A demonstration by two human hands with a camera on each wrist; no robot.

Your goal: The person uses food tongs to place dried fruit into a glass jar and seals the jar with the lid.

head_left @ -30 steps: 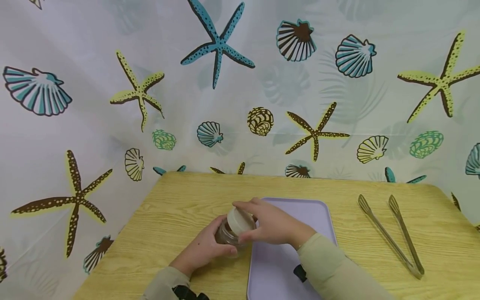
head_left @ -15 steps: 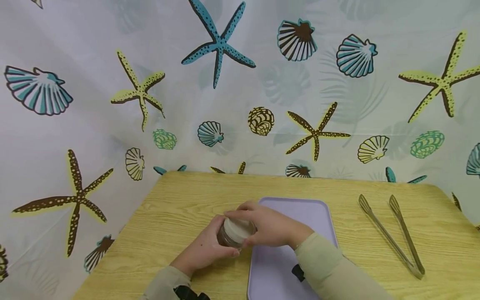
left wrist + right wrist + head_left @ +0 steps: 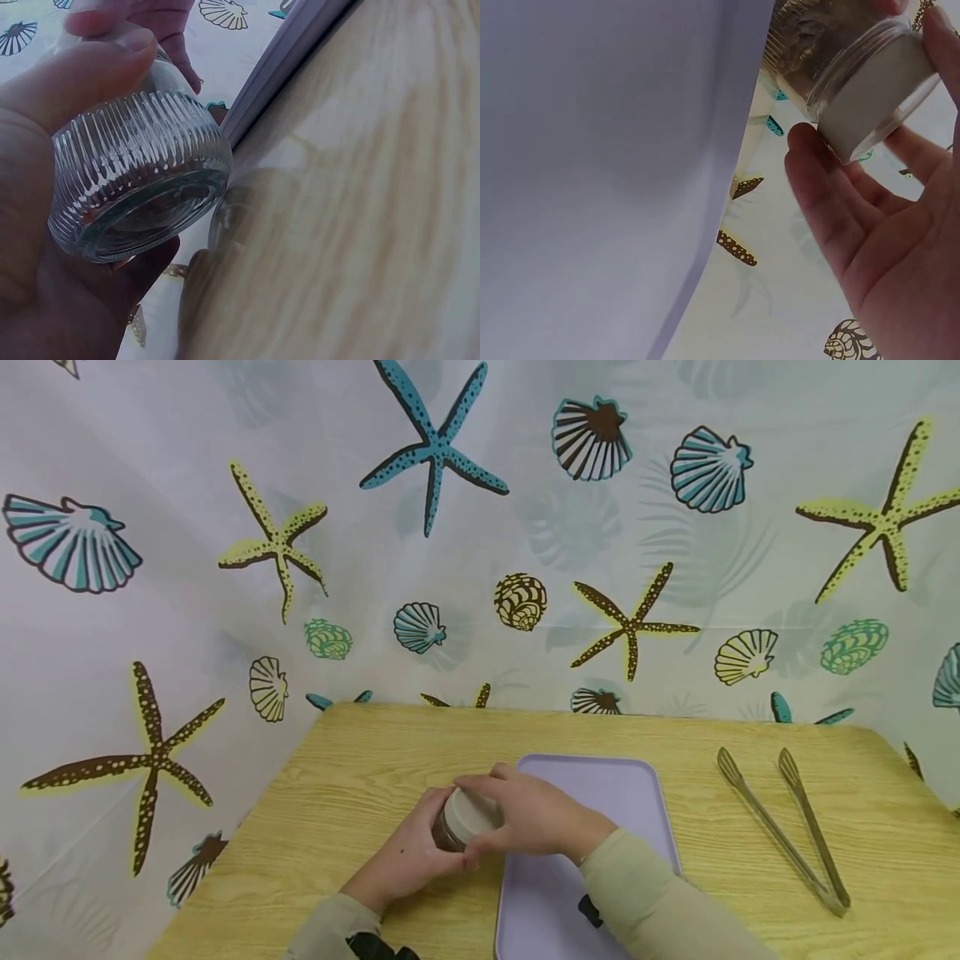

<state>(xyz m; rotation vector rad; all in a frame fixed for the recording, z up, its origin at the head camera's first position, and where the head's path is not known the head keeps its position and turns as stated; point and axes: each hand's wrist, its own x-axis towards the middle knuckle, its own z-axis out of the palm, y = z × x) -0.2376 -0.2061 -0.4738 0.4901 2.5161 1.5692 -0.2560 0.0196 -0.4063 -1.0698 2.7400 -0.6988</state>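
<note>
A ribbed clear glass jar (image 3: 142, 150) is gripped round its side by my left hand (image 3: 408, 856). In the left wrist view its thick base is tilted toward the camera and appears lifted off the wood. A whitish lid (image 3: 472, 816) sits on the jar's mouth, and my right hand (image 3: 528, 814) holds the lid's rim between thumb and fingers. The right wrist view shows the lid (image 3: 877, 94) against the glass rim, with the right fingers (image 3: 829, 199) curved about it. What the jar contains is hard to make out.
Beneath my right forearm lies a lilac tray (image 3: 592, 772) on the wooden table (image 3: 360, 752). Metal tongs (image 3: 795, 835) lie spread apart on the right. Behind the table hangs a curtain (image 3: 480, 568) printed with starfish and shells.
The lid was tilted up off the jar's mouth a second ago; it has come down flat onto it. My right hand has lowered and turned slightly with it. The left hand stays put.
</note>
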